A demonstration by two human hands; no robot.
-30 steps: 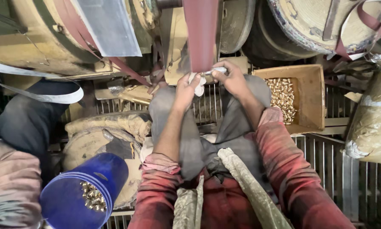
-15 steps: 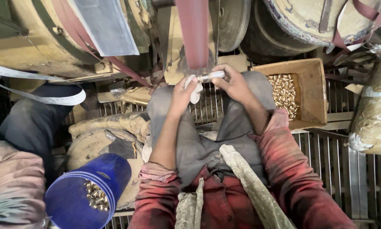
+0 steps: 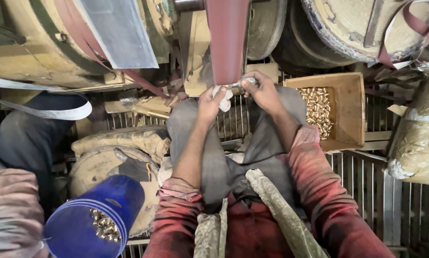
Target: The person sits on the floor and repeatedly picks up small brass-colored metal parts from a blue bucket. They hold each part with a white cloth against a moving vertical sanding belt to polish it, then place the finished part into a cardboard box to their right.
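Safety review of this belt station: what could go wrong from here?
1. Both hands, left hand and right hand, hold the small metal part right at the reddish belt; fingers could graze it.
2. The white cloth in the left hand might snag on the belt.

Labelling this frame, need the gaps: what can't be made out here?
Head view only:
- The small metal part at the belt: mostly covered by the right hand, the left hand and a white cloth; its shape is unclear.
- Blue bucket: cut off by the bottom edge.
- Brass pieces in the wooden box: too small to tell apart.
- The belt's upper run: cut off by the top edge.
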